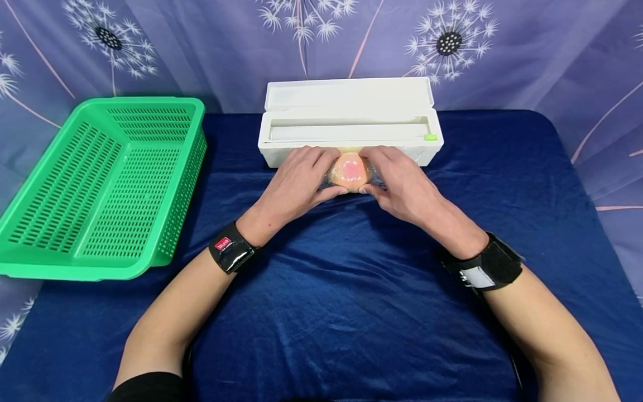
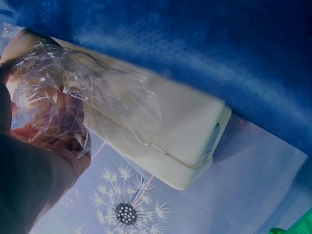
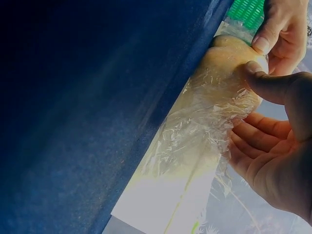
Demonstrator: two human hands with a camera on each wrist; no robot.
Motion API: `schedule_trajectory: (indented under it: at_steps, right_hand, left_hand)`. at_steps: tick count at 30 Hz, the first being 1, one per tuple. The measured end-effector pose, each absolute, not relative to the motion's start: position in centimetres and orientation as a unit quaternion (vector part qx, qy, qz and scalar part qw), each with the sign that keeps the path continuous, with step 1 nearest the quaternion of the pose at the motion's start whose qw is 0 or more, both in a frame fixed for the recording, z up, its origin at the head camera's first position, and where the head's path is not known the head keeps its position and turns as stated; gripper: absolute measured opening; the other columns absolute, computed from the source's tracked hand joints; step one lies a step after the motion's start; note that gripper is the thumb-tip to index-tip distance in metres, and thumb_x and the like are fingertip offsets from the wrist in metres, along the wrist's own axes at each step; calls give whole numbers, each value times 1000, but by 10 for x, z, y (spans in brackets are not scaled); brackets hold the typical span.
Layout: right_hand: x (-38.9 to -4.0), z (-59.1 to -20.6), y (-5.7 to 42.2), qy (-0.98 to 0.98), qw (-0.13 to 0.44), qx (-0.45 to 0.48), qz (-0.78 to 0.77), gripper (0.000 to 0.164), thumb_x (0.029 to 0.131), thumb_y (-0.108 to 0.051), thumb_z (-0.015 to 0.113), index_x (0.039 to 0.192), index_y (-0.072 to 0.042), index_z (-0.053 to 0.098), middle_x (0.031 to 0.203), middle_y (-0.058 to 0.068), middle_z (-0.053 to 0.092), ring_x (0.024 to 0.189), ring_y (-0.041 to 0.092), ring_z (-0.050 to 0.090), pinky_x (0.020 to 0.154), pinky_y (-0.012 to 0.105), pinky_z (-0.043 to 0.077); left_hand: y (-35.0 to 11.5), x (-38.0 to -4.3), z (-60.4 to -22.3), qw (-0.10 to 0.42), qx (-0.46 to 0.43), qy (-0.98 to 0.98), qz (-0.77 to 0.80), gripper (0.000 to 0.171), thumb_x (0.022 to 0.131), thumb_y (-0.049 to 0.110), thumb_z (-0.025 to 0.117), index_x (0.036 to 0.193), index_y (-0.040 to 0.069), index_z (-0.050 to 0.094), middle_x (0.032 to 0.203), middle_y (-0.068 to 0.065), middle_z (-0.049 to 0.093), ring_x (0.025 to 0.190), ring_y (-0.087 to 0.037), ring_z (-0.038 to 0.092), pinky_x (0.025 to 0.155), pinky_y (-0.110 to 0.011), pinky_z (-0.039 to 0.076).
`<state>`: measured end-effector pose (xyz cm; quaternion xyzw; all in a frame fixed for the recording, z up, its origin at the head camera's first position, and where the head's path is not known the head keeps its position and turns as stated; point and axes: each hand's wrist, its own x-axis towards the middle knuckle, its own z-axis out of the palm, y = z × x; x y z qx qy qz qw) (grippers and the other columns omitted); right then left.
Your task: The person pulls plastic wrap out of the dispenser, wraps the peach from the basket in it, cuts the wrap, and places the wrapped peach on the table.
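Note:
A round yellow-pink fruit that looks like a peach [image 1: 350, 171] is held up in front of the white cling film box [image 1: 280, 156]. Clear cling film [image 3: 195, 131] covers it and spreads loosely out to its sides. My left hand [image 1: 297, 177] grips the wrapped peach from the left, thumb near me and fingers on the far side. From the right, my right hand [image 1: 406, 181] holds it the same way, the two thumb tips close together. In the left wrist view crinkled film [image 2: 112, 92] hangs off the peach, partly hiding the fingers.
The box's lid [image 1: 349, 94] stands raised at the back, with a white roll [image 1: 346, 133] inside and a green slider [image 1: 430, 137] at its right end. A green plastic basket [image 1: 150, 271] stands on the left. Dark blue cloth [image 1: 351, 312] covers the table; a patterned curtain [image 1: 201, 50] hangs behind.

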<state>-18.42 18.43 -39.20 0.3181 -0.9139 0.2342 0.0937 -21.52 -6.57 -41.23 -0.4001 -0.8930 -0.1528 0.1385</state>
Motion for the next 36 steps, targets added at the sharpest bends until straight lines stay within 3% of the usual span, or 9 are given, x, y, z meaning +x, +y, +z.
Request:
schedule_trajectory:
  at_steps: [21, 30, 36]
  right_hand:
    - [-185, -394, 185, -910, 101, 331, 226, 55, 93, -3, 80, 140, 8, 55, 131, 27, 64, 124, 46, 60, 104, 56, 49]
    - [-185, -393, 184, -913, 94, 326, 227, 55, 93, -2, 80, 141, 8, 55, 133, 27, 63, 125, 46, 59, 105, 56, 48]
    - [-185, -393, 185, -915, 90, 324, 224, 56, 93, -3, 80, 141, 8, 55, 134, 27, 63, 126, 46, 59, 106, 55, 48]
  left_hand:
    - [-65, -215, -412, 130, -392, -896, -162, 65, 102, 55, 66, 144, 6, 58, 134, -12, 65, 123, -30, 62, 104, -47, 47]
    - [-65, -216, -413, 152, -407, -885, -166, 62, 102, 51, 68, 143, 4, 60, 131, -14, 61, 115, -33, 60, 98, -49, 48]
    - [-65, -215, -414, 154, -407, -885, -167, 62, 102, 50, 69, 142, 3, 61, 132, -14, 62, 119, -32, 60, 100, -48, 47]
